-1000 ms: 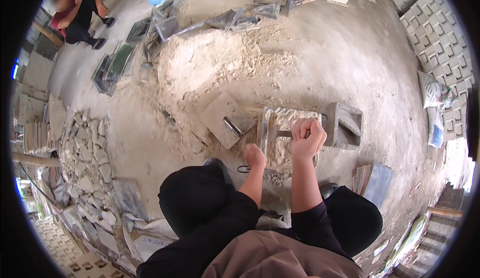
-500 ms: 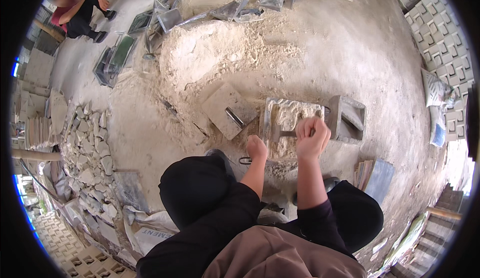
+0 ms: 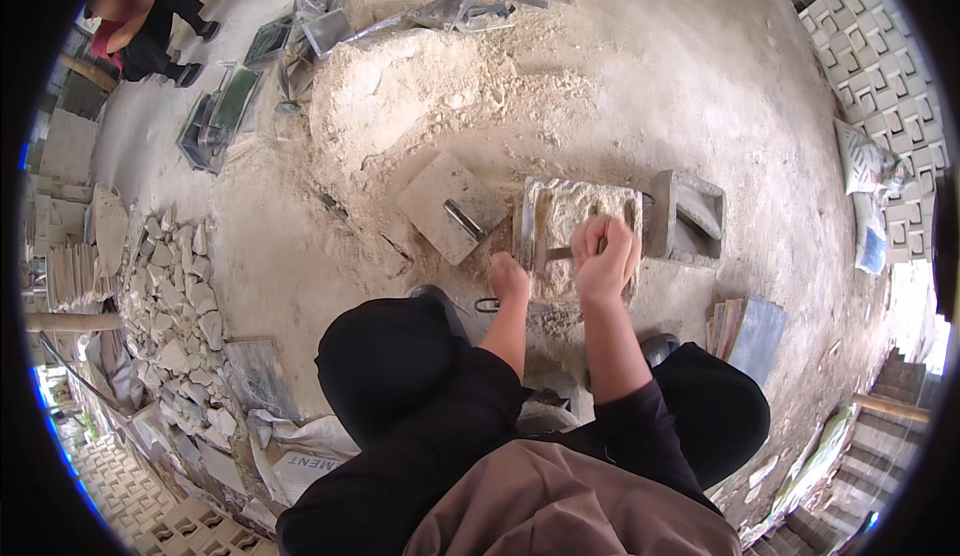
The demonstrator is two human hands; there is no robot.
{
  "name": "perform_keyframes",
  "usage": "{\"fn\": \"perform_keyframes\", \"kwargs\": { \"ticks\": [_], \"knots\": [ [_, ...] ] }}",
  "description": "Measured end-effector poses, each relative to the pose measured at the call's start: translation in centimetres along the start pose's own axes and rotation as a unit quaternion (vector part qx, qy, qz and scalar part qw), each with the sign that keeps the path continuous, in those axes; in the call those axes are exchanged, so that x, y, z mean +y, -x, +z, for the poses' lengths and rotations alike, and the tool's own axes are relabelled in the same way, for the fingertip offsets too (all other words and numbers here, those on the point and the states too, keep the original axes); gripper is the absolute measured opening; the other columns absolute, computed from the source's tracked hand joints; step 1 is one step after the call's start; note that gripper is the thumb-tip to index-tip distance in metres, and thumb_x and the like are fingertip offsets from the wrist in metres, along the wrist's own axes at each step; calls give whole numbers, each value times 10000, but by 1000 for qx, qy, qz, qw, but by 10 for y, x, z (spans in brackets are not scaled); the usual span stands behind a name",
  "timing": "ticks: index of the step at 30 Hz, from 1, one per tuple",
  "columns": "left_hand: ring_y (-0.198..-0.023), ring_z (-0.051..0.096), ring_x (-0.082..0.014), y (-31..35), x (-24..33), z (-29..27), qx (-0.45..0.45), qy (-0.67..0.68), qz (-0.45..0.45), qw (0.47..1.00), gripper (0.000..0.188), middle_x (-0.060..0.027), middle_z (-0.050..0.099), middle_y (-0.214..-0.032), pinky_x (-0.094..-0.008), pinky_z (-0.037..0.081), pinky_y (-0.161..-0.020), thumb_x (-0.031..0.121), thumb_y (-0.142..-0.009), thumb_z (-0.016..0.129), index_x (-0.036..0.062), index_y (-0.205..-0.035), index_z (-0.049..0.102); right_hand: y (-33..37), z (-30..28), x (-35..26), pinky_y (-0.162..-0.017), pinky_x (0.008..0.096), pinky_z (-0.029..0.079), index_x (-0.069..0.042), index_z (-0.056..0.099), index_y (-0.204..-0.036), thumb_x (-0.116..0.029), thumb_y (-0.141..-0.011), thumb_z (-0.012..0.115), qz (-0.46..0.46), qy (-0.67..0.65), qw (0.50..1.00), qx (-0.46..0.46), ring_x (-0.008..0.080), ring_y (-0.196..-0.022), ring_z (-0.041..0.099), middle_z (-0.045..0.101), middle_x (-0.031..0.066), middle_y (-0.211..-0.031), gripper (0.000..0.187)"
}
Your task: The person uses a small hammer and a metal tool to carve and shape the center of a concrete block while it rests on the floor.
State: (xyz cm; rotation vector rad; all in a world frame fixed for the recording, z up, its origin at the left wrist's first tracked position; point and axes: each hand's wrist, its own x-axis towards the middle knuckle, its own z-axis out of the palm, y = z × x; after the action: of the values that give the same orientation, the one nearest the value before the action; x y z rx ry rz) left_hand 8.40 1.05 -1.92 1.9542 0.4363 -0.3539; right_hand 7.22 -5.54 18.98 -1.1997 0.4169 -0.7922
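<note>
A square metal mould full of pale, damp-looking sandy mix lies on the floor in front of me. My right hand is closed over its right half, gripping a flat-bladed trowel-like tool; the fingers hide the handle. The blade points left and lies at the surface of the mix. At the mould's near left corner my left hand is closed like a fist, and whatever it grips is hidden. Left of the mould is a square slab with a metal bar handle on top.
Right of the mould stands a grey box-shaped frame. Beyond lies a heap of loose mix, with metal mould parts behind it. Broken pieces are piled at left, thin boards at right. A person sits far left.
The whole scene sits slightly higher in view as my head shifts. My right hand has moved slightly left over the mould with the tool. My left hand stays at the mould's corner.
</note>
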Motion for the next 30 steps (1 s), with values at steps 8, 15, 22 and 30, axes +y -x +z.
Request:
{"fn": "perform_keyframes", "kwargs": {
  "ticks": [8,15,22,30],
  "knots": [
    [-721,502,-363,-24,-21,-8,12,-20,48,999,356,-197,552,-747,-420,383,-694,294,-824,338,-18,-737,488,7,22,0,-370,234,195,-61,323,-504,-168,-871,288,11,-20,1000,-22,92,-384,274,328,23,-447,383],
    [-816,548,-347,-6,-13,4,-41,-38,16,998,328,-198,591,-828,-423,406,-706,244,-805,357,10,-830,585,32,-3,-4,-350,236,194,-66,307,-508,-149,-887,276,-44,33,995,-86,95,-364,269,329,34,-447,390],
    [-736,560,-279,-22,-33,9,-41,35,63,997,338,-149,589,-753,-379,413,-682,257,-813,366,-2,-837,581,39,-1,-7,-374,239,205,-59,319,-502,-138,-885,274,-45,25,997,-59,106,-376,282,324,28,-456,393],
    [-683,541,-243,-10,-33,12,-72,218,-56,972,360,-119,578,-723,-352,403,-650,274,-820,360,-13,-838,577,78,-11,-12,-385,254,217,-49,325,-496,-196,-872,319,-53,29,994,-91,106,-379,286,314,31,-430,404]
  ]
}}
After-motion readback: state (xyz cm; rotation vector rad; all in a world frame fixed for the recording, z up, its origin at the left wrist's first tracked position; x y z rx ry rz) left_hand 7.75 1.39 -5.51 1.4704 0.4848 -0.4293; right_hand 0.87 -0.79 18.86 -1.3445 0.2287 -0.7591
